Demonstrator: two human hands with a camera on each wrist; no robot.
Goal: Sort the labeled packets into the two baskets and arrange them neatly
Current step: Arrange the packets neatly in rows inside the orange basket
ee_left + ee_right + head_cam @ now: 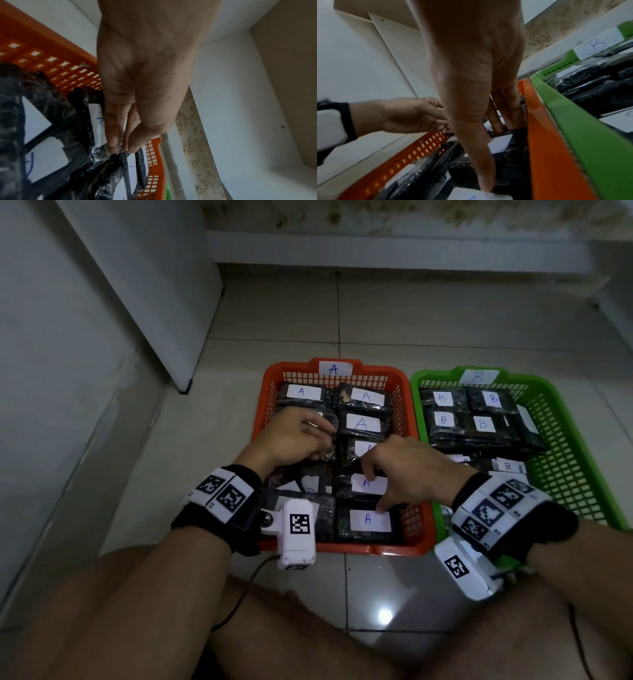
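Note:
The orange basket (376, 547) tagged A holds several black wrapped packets with white A labels in two columns. My left hand (323, 448) is over its left column and pinches the crinkled plastic edge of a packet (118, 159) between thumb and fingers (113, 142). My right hand (373, 487) lies over the right column. Its thumb (485, 186) presses on the label of the nearest A packet (368, 520), and its straight fingers (505, 119) reach down between packets further back. The green basket (582, 440) tagged B holds several B packets (483, 424).
Both baskets sit side by side on a pale tiled floor (394, 313). A white cabinet (144, 302) stands to the left and a raised ledge (394, 251) runs behind. My bare legs (137, 611) and the wrist-camera cables are in front.

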